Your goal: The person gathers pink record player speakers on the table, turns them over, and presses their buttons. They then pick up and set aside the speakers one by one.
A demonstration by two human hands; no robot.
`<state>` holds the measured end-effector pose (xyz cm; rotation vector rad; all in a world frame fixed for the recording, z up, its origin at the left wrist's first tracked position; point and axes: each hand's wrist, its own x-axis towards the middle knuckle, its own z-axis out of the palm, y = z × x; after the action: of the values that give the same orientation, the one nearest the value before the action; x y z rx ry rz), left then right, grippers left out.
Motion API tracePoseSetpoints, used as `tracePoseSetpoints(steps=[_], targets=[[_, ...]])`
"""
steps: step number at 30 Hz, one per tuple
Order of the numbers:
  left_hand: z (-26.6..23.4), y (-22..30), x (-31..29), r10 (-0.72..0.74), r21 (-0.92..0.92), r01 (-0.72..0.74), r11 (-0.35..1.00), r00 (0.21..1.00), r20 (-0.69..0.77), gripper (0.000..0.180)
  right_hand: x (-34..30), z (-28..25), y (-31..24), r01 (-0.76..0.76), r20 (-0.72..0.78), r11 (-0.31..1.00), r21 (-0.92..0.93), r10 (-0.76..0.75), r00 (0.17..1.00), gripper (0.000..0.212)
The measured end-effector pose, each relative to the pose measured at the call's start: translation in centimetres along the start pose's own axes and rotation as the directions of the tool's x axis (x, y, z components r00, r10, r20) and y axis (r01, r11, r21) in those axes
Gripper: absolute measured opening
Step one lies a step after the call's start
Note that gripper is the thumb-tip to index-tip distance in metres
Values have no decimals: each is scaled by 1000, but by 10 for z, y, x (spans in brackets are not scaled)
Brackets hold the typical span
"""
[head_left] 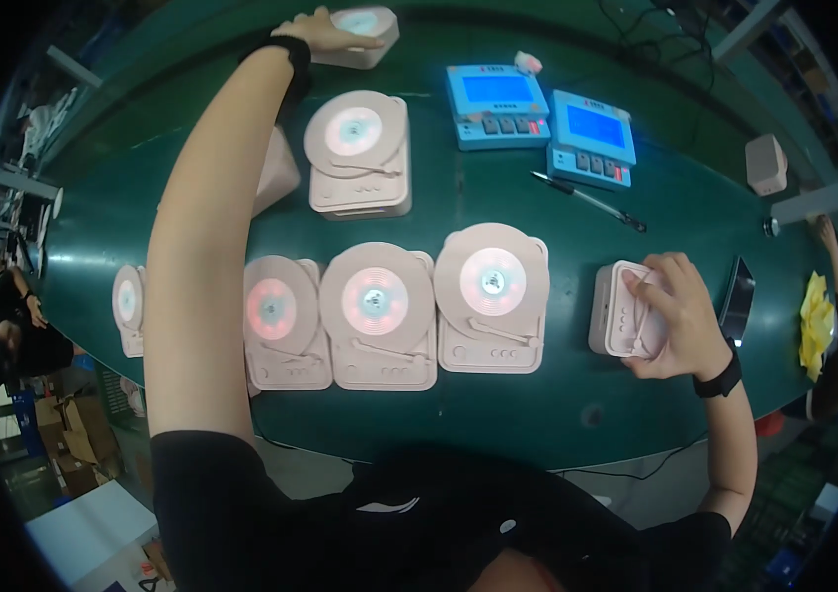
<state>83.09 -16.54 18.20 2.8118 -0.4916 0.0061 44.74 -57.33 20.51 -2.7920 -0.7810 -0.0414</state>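
Your right hand (674, 314) wraps around a pink record-player toy (619, 321) at the near right of the green table (695, 222), fingers curled on its top. Your left hand (315, 32) lies flat and open on another one (365, 34) at the far edge. These toys look light, hard and smooth, so hold them by the sides, not by the thin arm. I count seven pink toys, four glowing, and two blue boxes (496, 105) with screens.

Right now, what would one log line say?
left hand on far unit | right hand grips pink unit | belt holds lit units
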Motion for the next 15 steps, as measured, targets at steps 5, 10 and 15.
tracePoseSetpoints(steps=[5, 10, 15], targets=[[4, 22, 30, -37, -68, 54, 996, 973, 226, 133, -3, 8, -1, 1, 4, 998, 65, -1, 1000, 81], [12, 44, 41, -249, 179, 213, 960, 945, 213, 129, 0, 8, -4, -17, -12, 997, 75, 18, 1000, 80], [26, 48, 42, -241, 166, 214, 963, 956, 168, 131, -2, 7, -4, -11, -5, 998, 64, 11, 1000, 81]])
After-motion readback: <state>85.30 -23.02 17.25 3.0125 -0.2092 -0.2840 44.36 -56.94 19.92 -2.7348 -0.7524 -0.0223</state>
